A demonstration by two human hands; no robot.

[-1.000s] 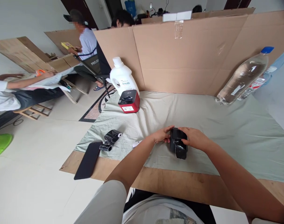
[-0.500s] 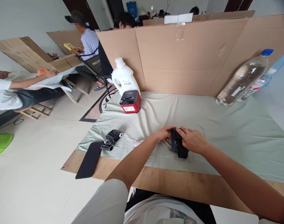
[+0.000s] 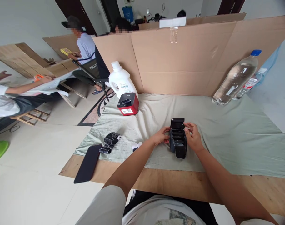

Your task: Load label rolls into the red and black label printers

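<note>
i see the black box (image 3: 178, 139) near the middle of the surface (image 3: 227, 137), lid already up; left hand (image 3: 160, 137) and right hand (image 3: 193, 137) grasp its sides, inside untouched.

Two hands: left (image 3: 160, 137), right (image 3: 193, 137). Two printers: black (image 3: 178, 140), red (image 3: 127, 104). Two clear bottles (image 3: 236, 77) (image 3: 249, 83). One white jug (image 3: 120, 81), one phone (image 3: 88, 162), one black roll (image 3: 110, 142), one cloth (image 3: 227, 131).
</note>
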